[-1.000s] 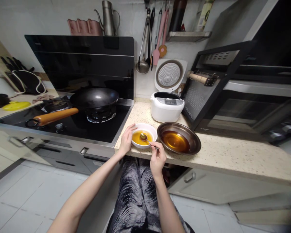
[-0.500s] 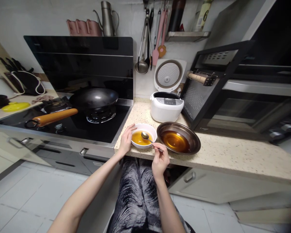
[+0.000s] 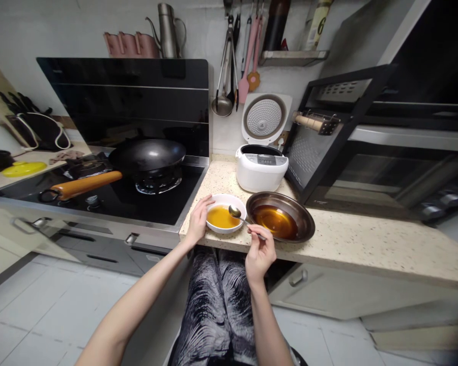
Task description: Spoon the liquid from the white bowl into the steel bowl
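My left hand (image 3: 199, 219) grips the left rim of a white bowl (image 3: 226, 230) near the counter's front edge. Yellow-orange liquid (image 3: 218, 217) lies in that bowl. Between the fingers of my right hand (image 3: 260, 252) is the handle of a metal spoon (image 3: 235, 211). Its bowl end is over the right side of the white bowl, above the liquid; whether the spoon holds any liquid is hard to make out. A wide, dark metal bowl (image 3: 310, 223) with amber liquid stands close on the right, partly behind my right hand.
Behind the bowls, a white rice cooker (image 3: 262, 175) has its lid up. To the left, a wok (image 3: 148, 154) with a wooden handle rests on the gas stove (image 3: 168, 213). A black rack with an oven (image 3: 397, 175) borders the counter (image 3: 366, 244) on the right.
My right hand has moved right, drawing the spoon from the middle of the white bowl toward its right rim. The left hand remains on the bowl.
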`<state>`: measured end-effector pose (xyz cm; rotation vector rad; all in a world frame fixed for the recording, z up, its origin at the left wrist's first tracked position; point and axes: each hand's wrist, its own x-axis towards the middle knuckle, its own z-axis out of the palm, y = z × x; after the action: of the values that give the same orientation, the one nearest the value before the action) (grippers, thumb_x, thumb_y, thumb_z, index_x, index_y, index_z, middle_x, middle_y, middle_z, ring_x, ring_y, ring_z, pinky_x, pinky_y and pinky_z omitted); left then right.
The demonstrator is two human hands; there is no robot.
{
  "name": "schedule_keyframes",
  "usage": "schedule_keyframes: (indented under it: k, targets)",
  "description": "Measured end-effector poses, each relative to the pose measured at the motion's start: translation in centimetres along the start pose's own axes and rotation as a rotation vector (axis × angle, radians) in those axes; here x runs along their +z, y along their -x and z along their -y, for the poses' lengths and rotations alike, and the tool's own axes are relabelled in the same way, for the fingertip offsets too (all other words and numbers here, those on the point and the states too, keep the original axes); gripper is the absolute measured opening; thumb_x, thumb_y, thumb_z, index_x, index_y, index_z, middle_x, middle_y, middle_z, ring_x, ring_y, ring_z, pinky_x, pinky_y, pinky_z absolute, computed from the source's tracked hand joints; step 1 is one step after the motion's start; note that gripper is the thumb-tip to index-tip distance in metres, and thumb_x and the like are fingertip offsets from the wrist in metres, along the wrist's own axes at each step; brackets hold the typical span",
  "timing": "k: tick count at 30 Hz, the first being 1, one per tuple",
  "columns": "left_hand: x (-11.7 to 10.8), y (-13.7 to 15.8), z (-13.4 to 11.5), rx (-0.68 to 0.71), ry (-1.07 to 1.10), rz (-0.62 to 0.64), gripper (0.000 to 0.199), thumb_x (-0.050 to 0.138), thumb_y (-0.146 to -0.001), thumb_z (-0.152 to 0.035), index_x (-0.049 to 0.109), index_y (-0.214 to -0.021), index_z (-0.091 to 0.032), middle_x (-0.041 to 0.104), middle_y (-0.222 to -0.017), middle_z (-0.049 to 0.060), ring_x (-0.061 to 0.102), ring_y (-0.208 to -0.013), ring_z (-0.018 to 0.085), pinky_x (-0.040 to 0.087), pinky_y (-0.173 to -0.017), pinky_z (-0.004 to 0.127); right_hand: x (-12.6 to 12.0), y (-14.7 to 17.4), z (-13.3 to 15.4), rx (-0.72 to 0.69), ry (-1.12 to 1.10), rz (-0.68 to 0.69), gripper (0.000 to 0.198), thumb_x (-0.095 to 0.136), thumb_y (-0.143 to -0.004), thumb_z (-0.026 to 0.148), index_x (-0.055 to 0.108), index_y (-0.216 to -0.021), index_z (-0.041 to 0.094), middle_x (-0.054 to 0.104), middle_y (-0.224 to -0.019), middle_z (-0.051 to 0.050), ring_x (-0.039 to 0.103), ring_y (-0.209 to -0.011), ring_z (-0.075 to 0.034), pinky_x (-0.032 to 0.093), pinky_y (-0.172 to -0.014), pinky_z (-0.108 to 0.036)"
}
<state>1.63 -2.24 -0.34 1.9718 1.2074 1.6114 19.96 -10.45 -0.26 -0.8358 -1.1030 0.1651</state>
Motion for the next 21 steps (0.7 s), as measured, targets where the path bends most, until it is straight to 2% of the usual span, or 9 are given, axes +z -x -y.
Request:
schedule_keyframes:
  k: [16, 21]
  targets:
    - [0.0, 0.0, 0.1, -0.004, 0.003, -0.005, 0.048, 0.033, -0.106, -0.04, 0.073, -0.121, -0.017, 0.063, -0.144, 0.014, 0.057, -0.138, 0.028, 0.04, -0.121, 0.052, -1.4, -1.7, -0.5, -0.051, 0.05, -0.119, 0.01, 0.058, -0.1, 0.026, 0.065, -0.097, 0.02, 0.071, -0.094, -0.006, 0.07, -0.09, -0.02, 0.06, -0.083, -0.039]
    - [-0.1, 0.0, 0.0, -0.002, 0.003, -0.003, 0.049, 0.033, -0.106, -0.04, 0.072, -0.121, -0.016, 0.063, -0.144, 0.016, 0.057, -0.138, 0.028, 0.04, -0.121, 0.053, -2.1, -2.2, -0.8, -0.137, 0.133, -0.116, 0.009, 0.058, -0.099, 0.021, 0.067, -0.099, 0.021, 0.072, -0.094, -0.006, 0.071, -0.092, -0.019, 0.059, -0.085, -0.038]
